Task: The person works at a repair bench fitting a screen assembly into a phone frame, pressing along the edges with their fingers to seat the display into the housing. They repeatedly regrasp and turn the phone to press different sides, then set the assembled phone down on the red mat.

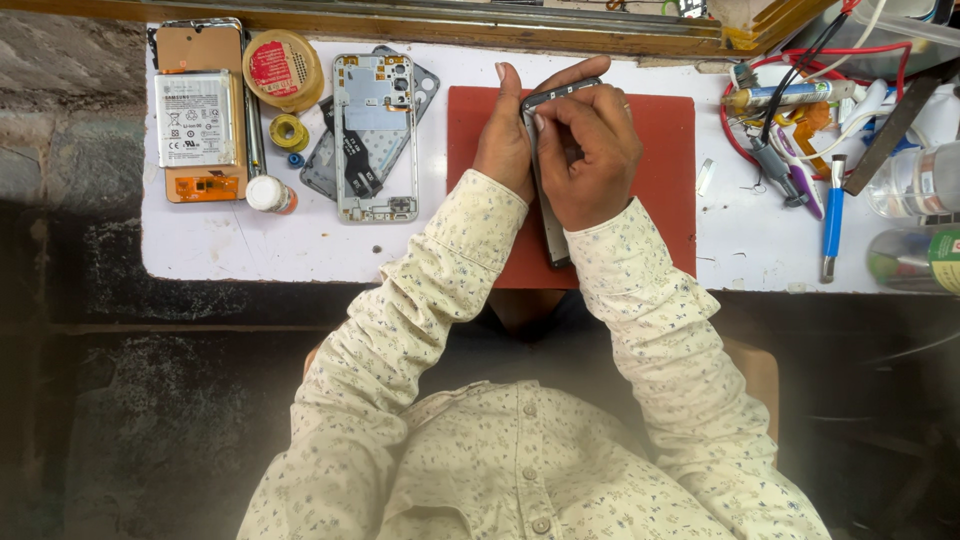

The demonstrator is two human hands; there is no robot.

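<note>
Hands (560,140) gripping dark phone (553,225) over red mat (668,190)

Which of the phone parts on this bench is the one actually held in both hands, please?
The dark phone standing on edge on the red mat, gripped by the left hand and right hand. The silver frame and the battery-fitted back lie untouched aside.

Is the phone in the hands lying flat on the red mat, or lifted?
Lifted: both hands tilt the phone on edge above the red mat.

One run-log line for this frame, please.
left hand: steadies phone | right hand: grips phone top | surface: red mat | nearby: phone frame
</note>
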